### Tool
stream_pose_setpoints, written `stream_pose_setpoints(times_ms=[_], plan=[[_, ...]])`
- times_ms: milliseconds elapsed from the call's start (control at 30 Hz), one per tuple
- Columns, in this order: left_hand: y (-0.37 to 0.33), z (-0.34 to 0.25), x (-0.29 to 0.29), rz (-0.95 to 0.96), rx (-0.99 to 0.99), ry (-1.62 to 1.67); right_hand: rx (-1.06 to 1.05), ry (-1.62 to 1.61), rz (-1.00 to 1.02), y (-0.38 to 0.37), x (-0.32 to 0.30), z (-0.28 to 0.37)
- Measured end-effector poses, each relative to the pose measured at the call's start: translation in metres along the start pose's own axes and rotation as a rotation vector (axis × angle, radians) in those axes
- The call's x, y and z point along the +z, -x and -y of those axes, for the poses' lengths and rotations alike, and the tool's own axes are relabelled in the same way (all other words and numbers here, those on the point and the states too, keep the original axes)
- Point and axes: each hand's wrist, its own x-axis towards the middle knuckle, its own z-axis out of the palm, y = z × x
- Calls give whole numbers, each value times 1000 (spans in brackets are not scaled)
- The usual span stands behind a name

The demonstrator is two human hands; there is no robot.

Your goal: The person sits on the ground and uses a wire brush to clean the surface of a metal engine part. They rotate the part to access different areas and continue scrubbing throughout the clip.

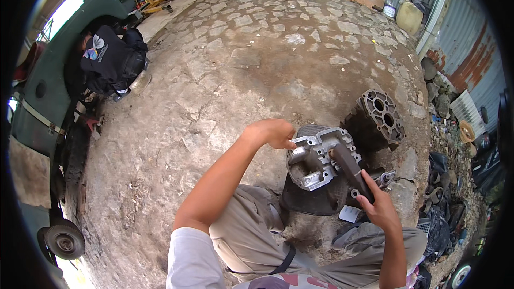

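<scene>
**Two hands working on a metal casting on stone paving**

The person is sitting low over a grey metal casting (313,161), which is lying on a dark mat (310,200) on the stone-paved ground (241,64), just in front of the knees. The left hand (274,132) is curling its fingers against the casting's upper left edge, touching it and steadying it. The right hand (379,207) is wrapping closed around the lower end of a dark tool handle (350,170), whose upper end is resting on the middle of the casting. Just beyond, to the upper right, a second dark housing (381,113) with round bores is standing tilted on the paving. Far off at the left, another person (110,59) in dark clothes is crouching beside a green vehicle (48,69).
</scene>
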Motion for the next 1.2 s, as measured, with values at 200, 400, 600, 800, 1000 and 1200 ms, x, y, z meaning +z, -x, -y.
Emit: stream_pose_setpoints(times_ms=[200, 400, 600, 800, 1000, 1200], plan=[[4, -5, 0, 7, 3, -16, -51, 78, -66, -3, 6, -2], [3, -2, -5, 41, 22, 21, -27, 106, -111, -1, 9, -13], [-2, 3, -4, 62, 14, 10, -248, 43, 45, 10, 32, 12], [-3, 10, 4, 41, 49, 25, 31, 109, -177, -8, 17, -21], [-5, 0, 0, 53, 27, -57, -235, 63, -140, 8, 47, -6], [-1, -1, 1, 45, 1, -20, -309, 70, -108, -1, 43, -9]])
